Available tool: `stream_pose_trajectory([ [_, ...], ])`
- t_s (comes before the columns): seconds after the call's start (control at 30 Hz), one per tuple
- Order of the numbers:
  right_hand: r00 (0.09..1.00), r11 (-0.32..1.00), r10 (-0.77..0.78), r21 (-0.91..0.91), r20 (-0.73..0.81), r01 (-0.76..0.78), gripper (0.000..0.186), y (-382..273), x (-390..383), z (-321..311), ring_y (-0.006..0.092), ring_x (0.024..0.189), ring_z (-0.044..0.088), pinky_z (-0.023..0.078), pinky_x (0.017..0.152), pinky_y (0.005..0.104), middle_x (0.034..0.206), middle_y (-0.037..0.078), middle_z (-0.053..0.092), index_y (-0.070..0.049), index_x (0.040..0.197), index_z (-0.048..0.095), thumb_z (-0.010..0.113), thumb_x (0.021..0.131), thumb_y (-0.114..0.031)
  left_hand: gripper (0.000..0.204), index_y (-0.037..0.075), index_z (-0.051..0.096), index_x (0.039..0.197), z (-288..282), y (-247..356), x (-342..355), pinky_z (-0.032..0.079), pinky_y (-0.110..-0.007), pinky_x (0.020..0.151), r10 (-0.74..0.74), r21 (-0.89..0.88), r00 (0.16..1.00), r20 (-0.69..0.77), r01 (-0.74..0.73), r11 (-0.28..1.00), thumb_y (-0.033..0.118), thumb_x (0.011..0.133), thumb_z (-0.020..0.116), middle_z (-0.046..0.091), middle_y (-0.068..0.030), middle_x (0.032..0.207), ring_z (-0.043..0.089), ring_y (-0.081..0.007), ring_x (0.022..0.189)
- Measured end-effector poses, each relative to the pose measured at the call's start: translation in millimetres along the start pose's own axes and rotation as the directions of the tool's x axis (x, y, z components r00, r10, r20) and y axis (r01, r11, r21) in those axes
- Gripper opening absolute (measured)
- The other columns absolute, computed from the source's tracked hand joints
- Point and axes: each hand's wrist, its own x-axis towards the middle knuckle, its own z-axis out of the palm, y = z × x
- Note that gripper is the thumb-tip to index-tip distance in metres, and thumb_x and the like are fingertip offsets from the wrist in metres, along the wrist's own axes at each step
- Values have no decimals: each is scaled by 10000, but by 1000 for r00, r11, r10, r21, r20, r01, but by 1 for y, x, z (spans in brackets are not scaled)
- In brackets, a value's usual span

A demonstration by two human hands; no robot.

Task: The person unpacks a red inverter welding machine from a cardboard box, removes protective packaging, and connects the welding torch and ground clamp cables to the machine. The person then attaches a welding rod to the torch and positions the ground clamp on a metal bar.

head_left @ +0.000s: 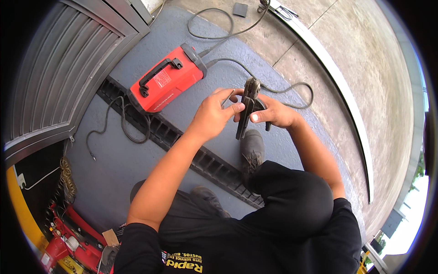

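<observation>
A black welding clamp (246, 112) with worn metal jaws stands nearly upright in front of me, jaws pointing away. My right hand (276, 112) is closed around its handle and lever from the right, thumb on the near side. From the left, my left hand (213, 113) reaches in with bent fingers, its thumb tip at the clamp's side. A short, thin grey rod (227, 98) shows between the left thumb and fingers; its far end is hidden. Beyond my hands, a red welding machine (168, 78) with a black carry handle rests on the grey-painted floor.
Dark cables (301, 86) loop from the machine across the floor. A slotted drain grate (169, 132) runs diagonally beneath. Grey metal shutter panels (68, 68) stand at left, red equipment (75, 242) at lower left. A long pale metal bar (337, 77) lies at right.
</observation>
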Motion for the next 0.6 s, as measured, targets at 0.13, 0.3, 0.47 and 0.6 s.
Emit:
stream_pose_trajectory([
  [0.13,948,982,167,-38,-271,-184,580,10,12,15,176,1004,628,477,896,333,1014,86,697,-13,1285,570,685,955,-476,380,-8,615,1318,-11,-15,1,486,-295,786,49,285,938,-343,54,957,179,989,643,641,-64,1053,575,-100,912],
  [0.3,847,937,336,58,-413,-343,494,21,17,14,161,999,623,484,886,318,1059,77,672,-33,1219,557,700,957,-427,332,29,665,1294,-24,-17,1,486,-303,721,77,58,974,-215,-66,996,199,1030,555,663,-42,1012,567,-107,838],
  [0.47,937,992,128,37,-325,-123,647,14,7,19,170,1126,582,444,996,336,1199,76,635,-18,1433,460,760,899,-228,298,48,705,1250,-24,2,-10,474,-302,646,3,213,983,-184,37,976,166,1014,566,681,-53,839,563,-103,695],
  [0.6,949,999,16,44,-315,-2,582,8,6,28,175,1141,577,437,1023,345,1182,71,639,-28,1419,461,709,900,-119,284,32,716,1220,-22,17,-18,495,-331,640,220,325,958,-187,-151,934,138,984,598,698,-133,809,625,-163,676],
])
